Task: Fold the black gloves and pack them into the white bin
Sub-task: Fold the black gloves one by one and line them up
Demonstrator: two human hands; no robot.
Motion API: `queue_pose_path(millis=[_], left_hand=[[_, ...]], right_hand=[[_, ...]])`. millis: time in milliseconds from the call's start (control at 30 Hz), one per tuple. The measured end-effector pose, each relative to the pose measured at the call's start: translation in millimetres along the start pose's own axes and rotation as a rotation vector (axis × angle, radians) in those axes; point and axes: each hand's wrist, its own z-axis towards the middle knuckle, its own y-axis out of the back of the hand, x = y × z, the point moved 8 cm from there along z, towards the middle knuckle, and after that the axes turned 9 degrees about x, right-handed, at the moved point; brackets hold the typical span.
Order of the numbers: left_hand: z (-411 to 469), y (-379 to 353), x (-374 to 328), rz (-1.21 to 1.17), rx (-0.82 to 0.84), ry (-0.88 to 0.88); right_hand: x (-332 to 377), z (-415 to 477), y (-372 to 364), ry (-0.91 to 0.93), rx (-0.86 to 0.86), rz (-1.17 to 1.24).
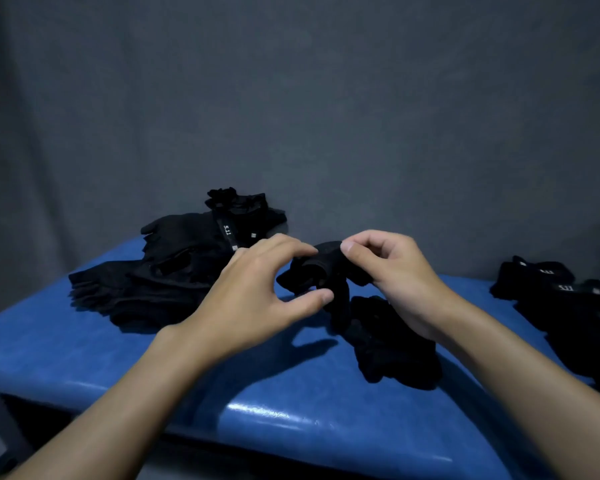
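Nearest me, both forearms reached over the blue bench (291, 420). On the left sat a loose pile of gloves (160, 275), not yet folded, so I judged a good share of the work remained. My left hand (253, 292) was spread wide, thumb below and fingertips above, clasping the glove (312, 271) I was folding, held just above the bench. My right hand (399, 271) pinched that glove's top edge between thumb and forefinger, the other fingers curled. One second glove (395, 344) lay under my right wrist. At the far right lay folded gloves (548, 289), done. I could not make out the white bin, so nothing showed as packed.
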Motion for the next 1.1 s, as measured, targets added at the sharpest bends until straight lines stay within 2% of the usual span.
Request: queue_pose_path(millis=[167,400,567,667,833,1000,1100], left_hand=[[7,-6,-4,-0.051,-0.104,0.006],[9,6,5,-0.408,-0.269,0.130],[9,13,12,-0.483,-0.322,0.198],[8,17,17,-0.483,-0.316,0.252],[7,24,15,-0.356,-0.246,0.263],[8,29,6,-0.421,-0.192,0.218],[6,35,6,-0.480,-0.249,0.221]], right_hand=[[-8,-3,9,-0.026,0.008,0.003],[-11,-10,1,-0.053,0.126,0.053],[-11,-5,5,0.004,-0.005,0.064],[-8,-2,4,0.012,-0.014,0.147],[9,-1,-9,0.052,0.084,0.135],[22,-1,-22,0.073,0.152,0.111],[20,-1,-22,0.040,0.153,0.148]])
